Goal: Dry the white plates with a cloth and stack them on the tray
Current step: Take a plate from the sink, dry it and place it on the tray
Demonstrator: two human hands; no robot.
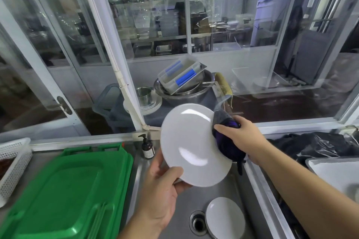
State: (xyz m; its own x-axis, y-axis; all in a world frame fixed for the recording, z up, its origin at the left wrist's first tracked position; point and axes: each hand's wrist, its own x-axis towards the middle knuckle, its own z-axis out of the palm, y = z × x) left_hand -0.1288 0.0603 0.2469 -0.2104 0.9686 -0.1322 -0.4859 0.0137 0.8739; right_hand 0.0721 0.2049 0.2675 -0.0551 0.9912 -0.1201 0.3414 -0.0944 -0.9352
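Note:
A white plate (pixel 191 141) is held tilted above the steel sink (pixel 180 207). My left hand (pixel 161 194) grips its lower left rim, thumb on the face. My right hand (pixel 240 137) holds a dark purple and grey cloth (pixel 227 139) pinched against the plate's right rim, the cloth wrapping behind the edge. More white plates (pixel 224 217) lie stacked in the sink bottom beside the drain (pixel 198 223). A green tray (pixel 66 190) lies on the counter at the left with nothing on it.
A white perforated basket (pixel 11 163) stands at the far left. A brown pump bottle (pixel 147 147) sits behind the sink. Behind the glass are metal bowls, a plastic box (pixel 180 75) and stacked plates (pixel 149 105). Black plastic (pixel 318 145) and a white tub (pixel 334 172) lie at right.

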